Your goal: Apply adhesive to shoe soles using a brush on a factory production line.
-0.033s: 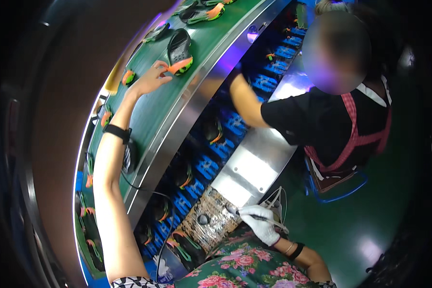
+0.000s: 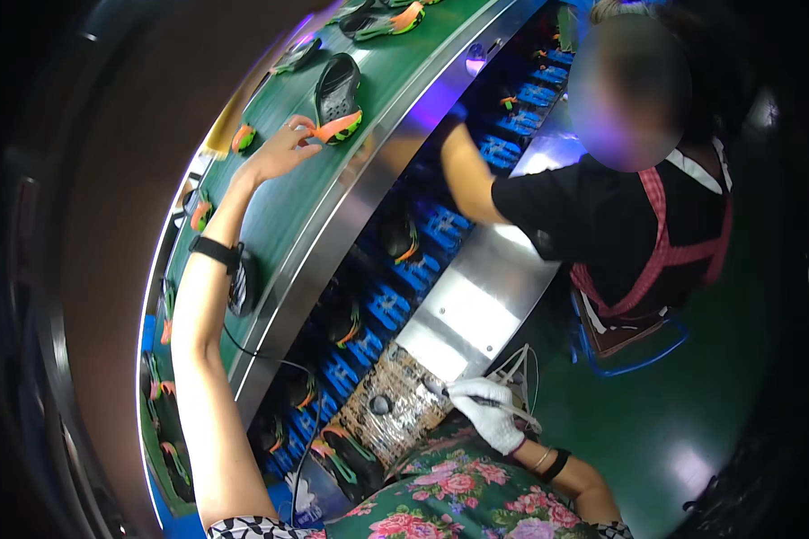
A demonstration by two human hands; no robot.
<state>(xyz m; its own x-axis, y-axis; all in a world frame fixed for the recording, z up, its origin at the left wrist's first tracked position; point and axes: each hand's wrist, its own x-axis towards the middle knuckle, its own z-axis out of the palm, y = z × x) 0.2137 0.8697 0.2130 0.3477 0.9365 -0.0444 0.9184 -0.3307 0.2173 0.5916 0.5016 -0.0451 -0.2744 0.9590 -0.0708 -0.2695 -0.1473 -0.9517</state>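
Observation:
My bare left hand (image 2: 281, 153) reaches over the green conveyor belt (image 2: 274, 216). Its fingertips close around the tip of the orange strap of a black clog (image 2: 337, 90) with green edging. Lower right, my right hand (image 2: 485, 415) wears a white glove and is closed on a slim-handled brush (image 2: 523, 419), its bristles mostly hidden. The brush's working end points at a small dark round cup (image 2: 434, 384) on a worn, film-wrapped board (image 2: 403, 433). Another round dark cup (image 2: 380, 404) stands on that board.
A co-worker (image 2: 634, 225) sits at right, one arm over the line. Blue holders (image 2: 388, 307) carrying several clogs run beside the metal edge (image 2: 333, 238). More clogs (image 2: 382, 20) lie on the belt's far end. A black cable (image 2: 270, 357) crosses near my left forearm. A metal plate (image 2: 467, 314) adjoins the board.
The co-worker's forearm has shifted slightly to the right. Both my hands stay at about the same places, the left at the clog's strap.

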